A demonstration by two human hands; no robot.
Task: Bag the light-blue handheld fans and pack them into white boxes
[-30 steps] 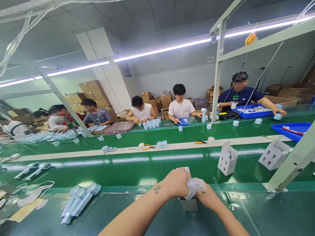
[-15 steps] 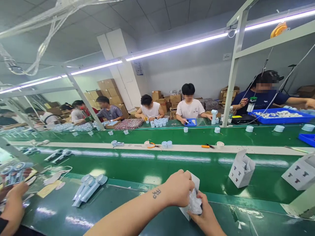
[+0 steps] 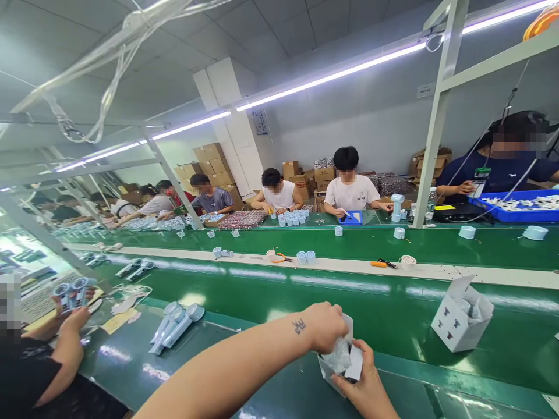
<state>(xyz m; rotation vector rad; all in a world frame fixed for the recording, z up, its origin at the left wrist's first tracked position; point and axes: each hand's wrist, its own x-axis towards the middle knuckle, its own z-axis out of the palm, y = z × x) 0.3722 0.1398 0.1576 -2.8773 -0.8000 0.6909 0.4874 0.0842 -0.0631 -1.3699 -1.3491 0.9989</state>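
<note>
Both hands work one white carton (image 3: 354, 364): left fingers (image 3: 337, 322), curled, apparently tuck a clear plastic bag (image 3: 337, 356) inside; right fingers (image 3: 365, 352) brace it from below.

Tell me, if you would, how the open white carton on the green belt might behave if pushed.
The carton looks thin-walled, so probably light and easily dented. With loose clear plastic showing inside, a push might skid or tip it.

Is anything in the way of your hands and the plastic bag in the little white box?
No, nothing visible is in the way. The clear plastic bag sits in the open white cardboard box, right beside the left hand and the right hand.
</note>
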